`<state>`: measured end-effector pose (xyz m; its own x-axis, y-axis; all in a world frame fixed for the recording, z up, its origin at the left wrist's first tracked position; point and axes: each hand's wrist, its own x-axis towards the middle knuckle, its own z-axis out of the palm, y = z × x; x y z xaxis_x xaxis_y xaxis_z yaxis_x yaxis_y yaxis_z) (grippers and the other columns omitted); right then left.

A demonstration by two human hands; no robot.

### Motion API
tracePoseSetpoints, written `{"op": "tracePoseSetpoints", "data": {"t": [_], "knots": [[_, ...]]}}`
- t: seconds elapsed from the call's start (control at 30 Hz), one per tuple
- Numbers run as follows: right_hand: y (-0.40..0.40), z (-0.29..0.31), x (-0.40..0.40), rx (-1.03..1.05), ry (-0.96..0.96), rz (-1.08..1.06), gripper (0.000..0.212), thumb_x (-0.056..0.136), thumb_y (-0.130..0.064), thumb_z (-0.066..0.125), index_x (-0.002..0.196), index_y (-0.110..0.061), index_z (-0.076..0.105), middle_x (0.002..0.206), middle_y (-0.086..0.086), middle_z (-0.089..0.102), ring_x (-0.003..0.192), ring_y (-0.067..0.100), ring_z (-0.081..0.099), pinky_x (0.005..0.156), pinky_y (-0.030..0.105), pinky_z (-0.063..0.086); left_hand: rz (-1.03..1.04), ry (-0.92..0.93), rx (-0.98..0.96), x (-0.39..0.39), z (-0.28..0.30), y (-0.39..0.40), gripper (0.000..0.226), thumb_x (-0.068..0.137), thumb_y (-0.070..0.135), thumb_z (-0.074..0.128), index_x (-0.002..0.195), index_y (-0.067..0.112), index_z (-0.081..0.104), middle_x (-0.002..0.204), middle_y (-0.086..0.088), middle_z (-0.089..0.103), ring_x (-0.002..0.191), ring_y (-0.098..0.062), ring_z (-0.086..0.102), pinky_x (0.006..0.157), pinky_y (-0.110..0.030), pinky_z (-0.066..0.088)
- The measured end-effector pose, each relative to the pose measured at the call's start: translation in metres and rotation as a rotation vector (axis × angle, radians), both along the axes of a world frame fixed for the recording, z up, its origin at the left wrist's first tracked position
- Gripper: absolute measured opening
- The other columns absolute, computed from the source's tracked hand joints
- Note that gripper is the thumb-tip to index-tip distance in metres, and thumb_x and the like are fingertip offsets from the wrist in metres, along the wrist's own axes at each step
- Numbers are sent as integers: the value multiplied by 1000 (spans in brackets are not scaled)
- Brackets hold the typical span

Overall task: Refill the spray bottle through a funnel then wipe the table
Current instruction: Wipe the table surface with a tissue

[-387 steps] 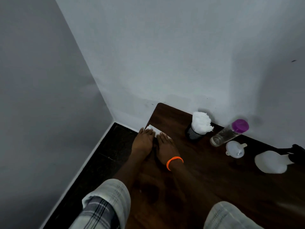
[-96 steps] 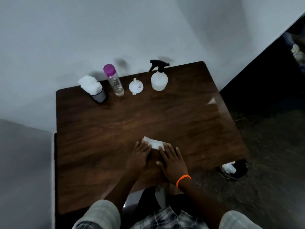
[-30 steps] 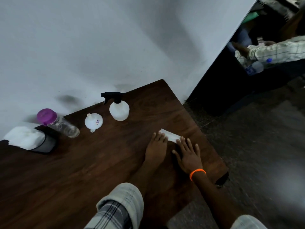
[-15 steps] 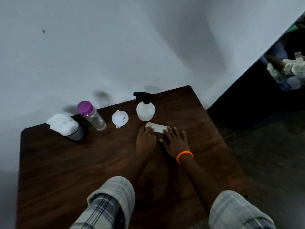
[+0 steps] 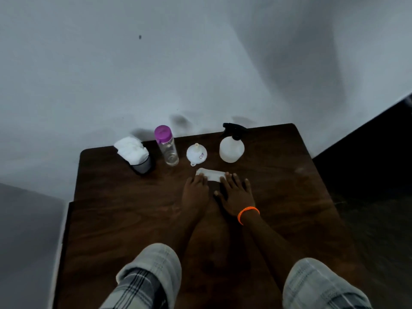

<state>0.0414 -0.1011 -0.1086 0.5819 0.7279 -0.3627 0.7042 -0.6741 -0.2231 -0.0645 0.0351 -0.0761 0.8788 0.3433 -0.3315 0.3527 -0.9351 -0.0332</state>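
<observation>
1. The left hand (image 5: 195, 192) lies flat on the dark wooden counter (image 5: 124, 219), fingers straight and close together, their tips pressing the left end of a folded white tissue (image 5: 210, 174)
2. The right hand (image 5: 236, 194) lies flat just beside it, fingers straight and slightly spread, its inner fingertips pressing the right end of the same tissue; an orange wristband (image 5: 248, 214) circles its wrist
3. Neither hand curls round anything; both palms face down and the two hands sit side by side with a narrow gap between them
4. The tissue lies flat on the counter, toward the far edge and a little right of the middle, just in front of the funnel and the spray bottle
5. The white funnel (image 5: 196, 153) rests mouth down, spout up, just beyond the tissue's left end, not touching it
6. The spray bottle (image 5: 231, 146), white-bodied with a black trigger head, stands upright to the right of the funnel, near the far edge and toward the far right corner
7. A clear bottle (image 5: 167, 146) with a purple cap stands to the left of the funnel; how much it holds cannot be told
8. A dark holder (image 5: 141, 167) stuffed with white tissues (image 5: 131, 149) stands near the far left corner
9. Plaid sleeves (image 5: 151, 277) cover both forearms at the near edge of the counter
10. A pale wall (image 5: 156, 70) rises behind the far edge
</observation>
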Motion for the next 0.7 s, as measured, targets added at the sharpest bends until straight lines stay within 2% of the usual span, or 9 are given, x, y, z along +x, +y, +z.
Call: {"op": "tracePoseSetpoints", "data": {"t": [0.07, 0.17, 0.37, 0.5, 0.6, 0.7], "knots": [[4, -1, -15, -2, 12, 34, 72, 102, -65, 21, 162, -28, 14, 171, 0, 6, 158, 21, -1, 125, 54, -3, 22, 1, -8, -21, 2, 0, 62, 100, 35, 44, 154, 6, 34, 162, -11, 30, 151, -27, 23, 119, -42, 22], [13, 0, -46, 14, 27, 105, 72, 101, -64, 25, 162, -28, 16, 171, -1, 7, 158, 21, 0, 124, 54, -4, 133, -10, -25, -60, 4, 5, 60, 99, 32, 42, 154, 7, 35, 160, -10, 35, 147, -26, 30, 118, -42, 23], [24, -4, -124, 41, 60, 286, 70, 101, -63, 29, 162, -28, 21, 171, -1, 11, 158, 22, 4, 125, 55, -1, 358, 1, -67, -154, 4, 11, 53, 94, 31, 45, 145, 18, 51, 153, -1, 48, 134, -25, 45, 108, -42, 33], [11, -8, -172, 61, 77, 403, 70, 99, -63, 30, 158, -26, 34, 167, 2, 25, 157, 24, 17, 122, 53, 0, 541, -29, -110, -213, 4, -12, 51, 90, 31, 54, 139, 21, 59, 151, 3, 51, 138, -27, 44, 108, -45, 35], [-11, -12, -197, 61, 39, 489, 67, 97, -62, 36, 151, -25, 47, 161, 2, 41, 151, 26, 34, 118, 54, 7, 641, -38, -138, -249, -2, -42, 52, 82, 29, 58, 132, 20, 66, 145, 2, 58, 140, -30, 43, 105, -48, 37], [-43, -15, -208, 79, 1, 556, 65, 97, -62, 39, 151, -26, 48, 161, 0, 41, 151, 25, 34, 118, 54, 9, 667, -19, -181, -275, -9, -80, 57, 73, 28, 60, 129, 19, 68, 138, 1, 64, 137, -30, 48, 102, -47, 40]]}}
